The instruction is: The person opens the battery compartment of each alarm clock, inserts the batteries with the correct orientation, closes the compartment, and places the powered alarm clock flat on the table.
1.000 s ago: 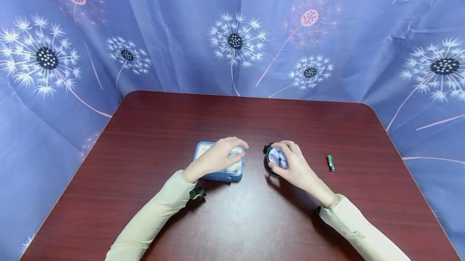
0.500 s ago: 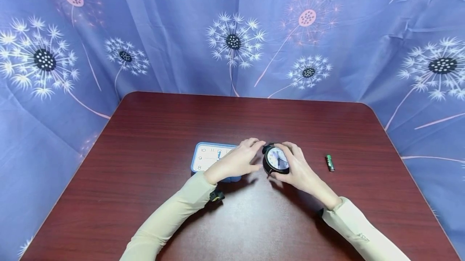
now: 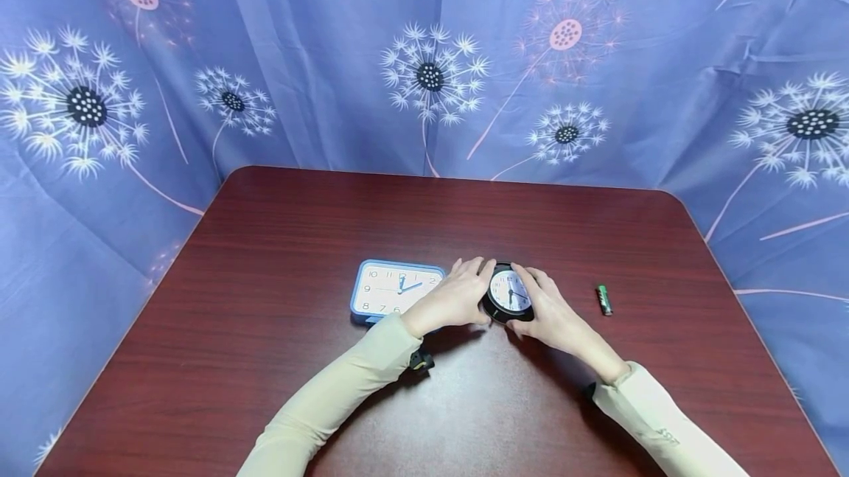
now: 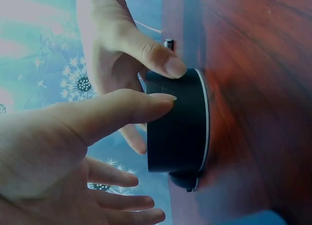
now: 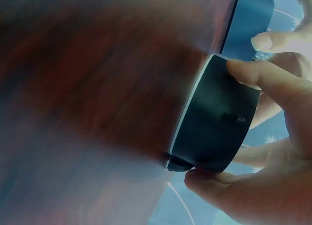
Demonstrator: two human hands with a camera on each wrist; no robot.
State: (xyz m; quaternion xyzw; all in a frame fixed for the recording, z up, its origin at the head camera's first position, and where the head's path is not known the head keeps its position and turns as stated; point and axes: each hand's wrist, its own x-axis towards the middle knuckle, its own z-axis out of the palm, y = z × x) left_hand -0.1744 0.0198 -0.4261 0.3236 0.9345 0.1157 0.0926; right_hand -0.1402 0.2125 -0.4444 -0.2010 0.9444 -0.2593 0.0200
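A round black alarm clock [image 3: 509, 291] with a white dial faces up on the table. My right hand [image 3: 550, 315] grips its right side, fingers at the upper rim and thumb at the lower; the black casing [image 5: 214, 117] shows between them in the right wrist view. My left hand [image 3: 452, 300] is at the clock's left side, fingers spread and thumb apart. In the left wrist view its thumb overlaps the casing, while the other fingers stay beside it. Behind the left hand lies a blue rectangular clock [image 3: 388, 287], its lower right part hidden by that hand.
A green battery [image 3: 603, 300] lies on the dark red wooden table [image 3: 298, 226], right of the right hand. A black wrist device [image 3: 421, 360] hangs under the left sleeve. A blue dandelion-print curtain [image 3: 345, 57] surrounds the table's back and sides.
My left hand has moved right, from over the blue clock to the black alarm clock's left side, uncovering most of the blue clock's dial. My right hand stays on the alarm clock.
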